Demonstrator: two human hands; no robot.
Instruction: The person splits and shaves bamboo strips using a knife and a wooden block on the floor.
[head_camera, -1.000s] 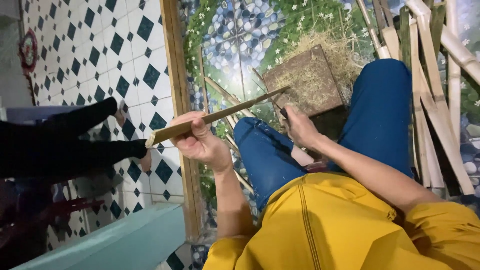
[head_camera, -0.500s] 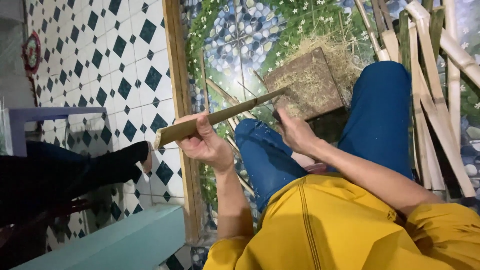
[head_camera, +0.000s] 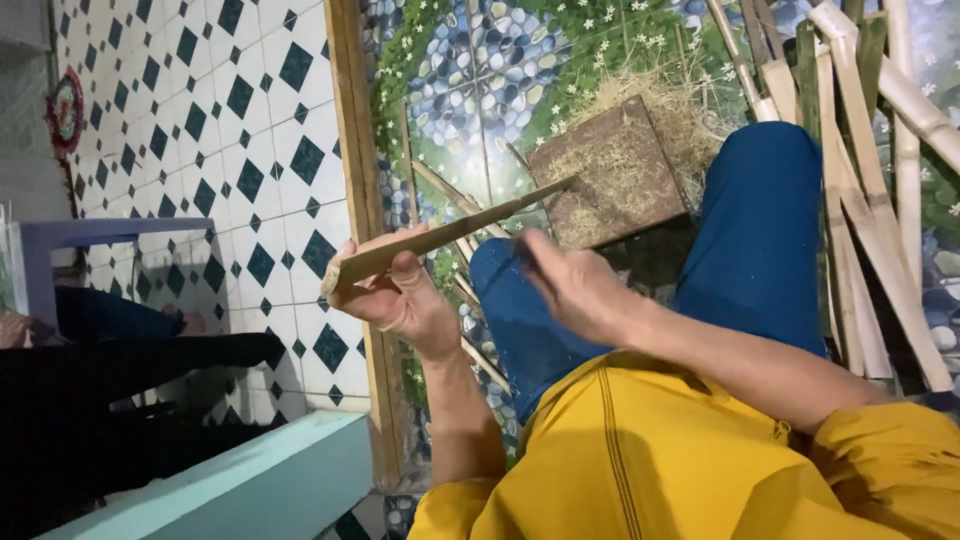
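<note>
My left hand (head_camera: 395, 300) grips the near end of a long flat bamboo strip (head_camera: 455, 232), which slants up and right toward a brown wooden block (head_camera: 610, 180). My right hand (head_camera: 580, 292) hovers just below the strip's far half, over my blue-trousered knee (head_camera: 520, 320). This hand is motion-blurred with its fingers curled, and I cannot tell whether it holds anything. Dry straw-like shavings (head_camera: 660, 110) lie on and behind the block.
Several split bamboo poles (head_camera: 870, 200) lean at the right beside my other leg. Thin bamboo slivers (head_camera: 450, 195) lie on the pebble-patterned floor. A wooden strip (head_camera: 352, 150) divides it from diamond tiles. Another person's dark-trousered legs (head_camera: 130, 370) stretch in from the left, near a teal ledge (head_camera: 250, 490).
My right hand has dropped from the strip's far end toward my knee and is now blurred. The other person's legs have shifted lower at the left. My left hand keeps hold of the strip.
</note>
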